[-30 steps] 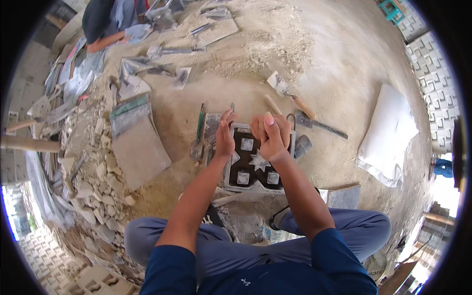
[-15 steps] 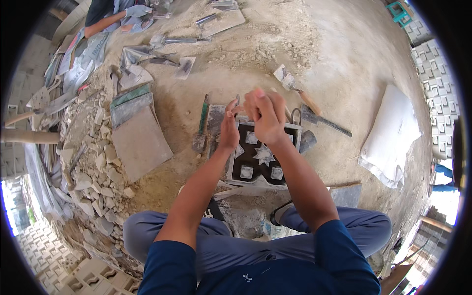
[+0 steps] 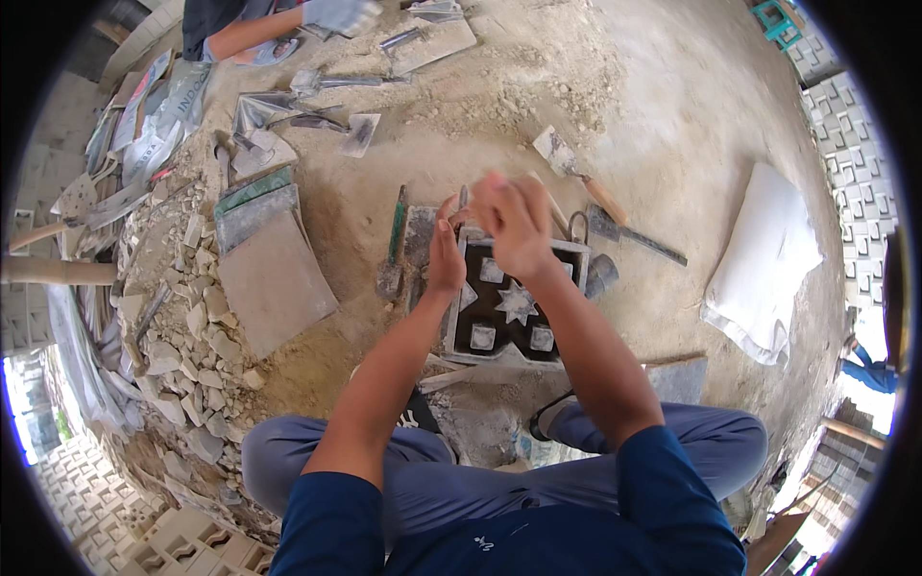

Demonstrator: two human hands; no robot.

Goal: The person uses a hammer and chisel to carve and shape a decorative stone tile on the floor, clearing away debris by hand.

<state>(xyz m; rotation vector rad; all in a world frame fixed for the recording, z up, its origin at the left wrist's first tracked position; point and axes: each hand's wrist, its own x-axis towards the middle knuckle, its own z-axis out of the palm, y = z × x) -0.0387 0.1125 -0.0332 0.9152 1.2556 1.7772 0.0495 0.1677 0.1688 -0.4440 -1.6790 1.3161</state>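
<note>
Between my knees on the ground lies a square grey mold (image 3: pixel 567 361) with a dark inside, a star-shaped block (image 3: pixel 517 303) in its middle and several small square blocks around it. At its far left corner is my left hand (image 3: pixel 445 254), cupped, its fingers stretched out and bent toward the right. My right hand (image 3: pixel 517 226) is over the far part of the mold, fingers curled closed and blurred by motion. Anything inside that fist is hidden. The forearms cover parts of the mold's sides.
A trowel (image 3: pixel 581 180) and a dark flat tool (image 3: pixel 643 240) lie beyond the mold. Stacked boards (image 3: pixel 274 269) and stone rubble (image 3: pixel 192 336) are to the left, a white sack (image 3: pixel 768 264) to the right. A co-worker's gloved hand (image 3: pixel 336 14) is at the far left.
My right hand has shifted slightly left, while the left has barely moved. The co-worker's gloved hand has swung to the right.
</note>
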